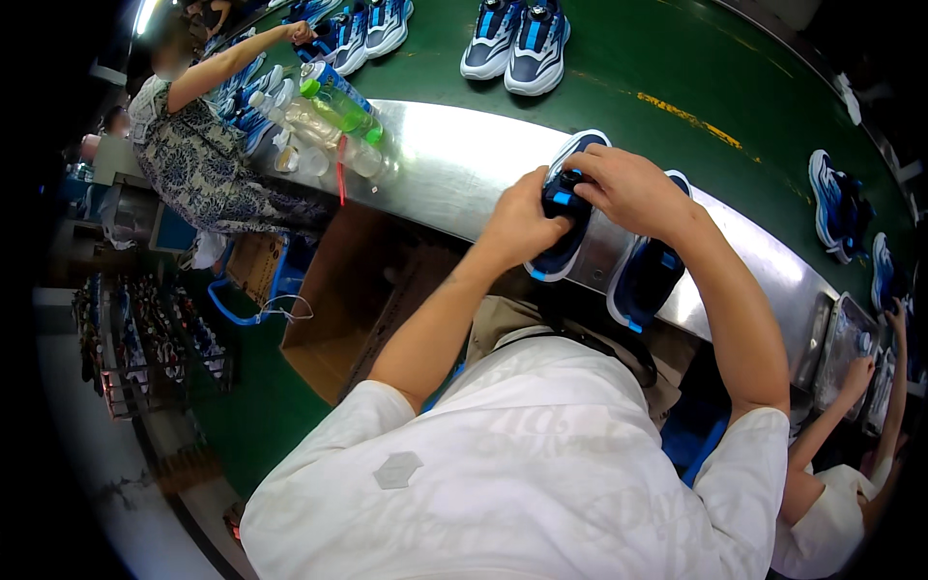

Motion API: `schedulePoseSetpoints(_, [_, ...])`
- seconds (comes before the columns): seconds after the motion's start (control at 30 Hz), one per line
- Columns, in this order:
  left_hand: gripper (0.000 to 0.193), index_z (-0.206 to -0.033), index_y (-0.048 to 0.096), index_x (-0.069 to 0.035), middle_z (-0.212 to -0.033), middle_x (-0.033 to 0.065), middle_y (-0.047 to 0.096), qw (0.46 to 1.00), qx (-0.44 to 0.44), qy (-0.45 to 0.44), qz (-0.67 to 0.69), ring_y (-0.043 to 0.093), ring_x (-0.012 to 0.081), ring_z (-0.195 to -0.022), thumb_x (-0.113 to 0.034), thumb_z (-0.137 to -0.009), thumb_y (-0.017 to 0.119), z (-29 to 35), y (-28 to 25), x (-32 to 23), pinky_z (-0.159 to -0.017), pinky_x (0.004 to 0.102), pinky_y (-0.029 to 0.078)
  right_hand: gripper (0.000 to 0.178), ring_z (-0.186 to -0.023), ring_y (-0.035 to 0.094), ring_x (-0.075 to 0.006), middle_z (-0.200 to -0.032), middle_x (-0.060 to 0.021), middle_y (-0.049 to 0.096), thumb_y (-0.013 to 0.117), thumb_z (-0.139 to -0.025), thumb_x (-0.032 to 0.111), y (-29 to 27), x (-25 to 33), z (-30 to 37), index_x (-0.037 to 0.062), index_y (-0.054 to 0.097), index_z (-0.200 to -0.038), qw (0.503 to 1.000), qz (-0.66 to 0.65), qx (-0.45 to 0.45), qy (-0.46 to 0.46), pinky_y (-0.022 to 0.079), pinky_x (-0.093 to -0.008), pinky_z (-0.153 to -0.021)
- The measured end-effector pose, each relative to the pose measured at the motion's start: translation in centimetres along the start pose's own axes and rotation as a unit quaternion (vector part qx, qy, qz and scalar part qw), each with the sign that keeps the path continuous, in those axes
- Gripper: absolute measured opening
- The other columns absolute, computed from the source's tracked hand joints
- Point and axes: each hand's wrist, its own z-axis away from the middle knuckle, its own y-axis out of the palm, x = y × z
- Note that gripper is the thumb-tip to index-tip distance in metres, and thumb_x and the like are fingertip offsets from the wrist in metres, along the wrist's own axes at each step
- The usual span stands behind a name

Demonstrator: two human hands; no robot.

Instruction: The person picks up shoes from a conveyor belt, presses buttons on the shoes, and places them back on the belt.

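A dark blue sneaker with a white sole rests at the metal edge of the bench, its toe pointing away from me. My left hand grips its side near the ankle opening. My right hand bends over the top of the same shoe, fingers pinched at a black part on the tongue beside a bright blue patch. The fingers partly cover that black part, so its exact shape is unclear. Just right of it stands a matching sneaker, half behind my right forearm, touched by neither hand.
A green conveyor belt carries a pair of sneakers and more shoes at both sides. Plastic bottles and a red strip crowd the metal ledge at left. A cardboard box sits below. Co-workers flank me.
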Motion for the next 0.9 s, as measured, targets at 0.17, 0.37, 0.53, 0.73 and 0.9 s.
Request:
schedulePoseSetpoints(0.17, [0.035, -0.111, 0.074, 0.000, -0.088, 0.0260, 0.072, 0.995, -0.026, -0.077, -0.055, 0.072, 0.0404, -0.081, -0.018, -0.081, 0.076, -1.3, 2.2, 1.8, -0.073, 0.0438, 0.055, 0.026, -0.097, 0.070, -0.0354, -0.098, -0.0169, 0.072, 0.065, -0.097, 0.027, 0.5, 0.1, -0.4, 0.0035, 0.067, -0.108, 0.994, 0.113, 0.009, 0.008, 0.057, -0.0454, -0.083])
schedulePoseSetpoints(0.37, [0.037, -0.118, 0.071, 0.000, -0.093, 0.0284, 0.071, 0.996, -0.057, 0.035, -0.065, 0.070, 0.0449, -0.084, -0.015, -0.084, 0.071, -1.3, 2.9, 2.5, -0.073, 0.0454, 0.055, 0.031, -0.078, 0.071, -0.0358, -0.078, -0.0168, 0.072, 0.068, -0.090, 0.035, 2.2, -0.5, -0.2, 0.0041, 0.071, -0.087, 0.990, 0.124, -0.062, 0.035, 0.058, -0.0452, -0.069])
schedulePoseSetpoints(0.53, [0.048, -0.130, 0.066, 0.000, -0.094, 0.0294, 0.071, 0.997, -0.019, 0.016, -0.074, 0.070, 0.0471, -0.088, -0.013, -0.084, 0.070, -1.6, 2.9, 2.7, -0.075, 0.0466, 0.055, 0.033, -0.074, 0.068, -0.0348, -0.077, -0.0165, 0.070, 0.070, -0.087, 0.036, 2.0, -1.8, -0.9, 0.0029, 0.070, -0.081, 0.979, 0.139, -0.127, -0.083, 0.055, -0.0464, -0.065])
schedulePoseSetpoints(0.73, [0.050, -0.134, 0.063, 0.004, -0.094, 0.0303, 0.070, 0.995, 0.013, 0.009, -0.103, 0.070, 0.0474, -0.088, -0.010, -0.086, 0.066, -1.6, 2.7, 1.7, -0.075, 0.0481, 0.055, 0.044, -0.068, 0.067, -0.0350, -0.069, -0.0167, 0.067, 0.069, -0.091, 0.042, 2.0, -0.9, 0.1, 0.0028, 0.069, -0.072, 0.986, 0.129, -0.100, 0.018, 0.053, -0.0455, -0.062])
schedulePoseSetpoints(0.9, [0.046, -0.120, 0.064, 0.010, -0.091, 0.0298, 0.072, 0.994, -0.006, 0.026, -0.107, 0.070, 0.0477, -0.090, -0.005, -0.076, 0.069, -1.7, 3.3, 2.5, -0.081, 0.0534, 0.055, 0.056, -0.065, 0.068, -0.0349, -0.066, -0.0162, 0.068, 0.062, -0.098, 0.049, 1.9, 0.7, 0.9, 0.0040, 0.067, -0.065, 0.980, 0.169, -0.056, 0.091, 0.053, -0.0458, -0.061])
